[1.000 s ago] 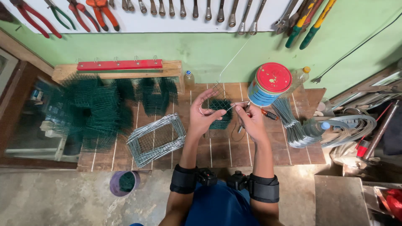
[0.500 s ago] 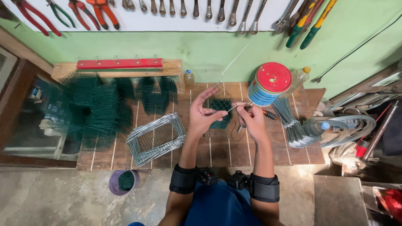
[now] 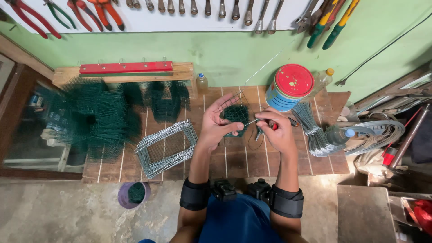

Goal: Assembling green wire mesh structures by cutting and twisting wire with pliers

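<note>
My left hand [image 3: 216, 123] holds a small piece of green wire mesh [image 3: 236, 114] above the wooden table [image 3: 234, 159], fingers curled round its left side. My right hand [image 3: 278, 130] grips a red-handled tool [image 3: 272, 124] and a thin silver wire [image 3: 261, 69] that runs up and to the right from the mesh. Both hands are close together over the table's middle.
Stacked grey wire frames [image 3: 166, 146] lie left of my hands. Piles of green mesh [image 3: 96, 117] fill the table's left. A red-lidded can [image 3: 290, 87], cut wire bundles [image 3: 312, 130], a wire coil [image 3: 378, 135] and bottles sit right. Tools hang on the wall [image 3: 225, 49]. A purple cup [image 3: 132, 194] stands on the floor.
My hands have stayed over the same spot with only small finger and wire movements around the mesh piece.
</note>
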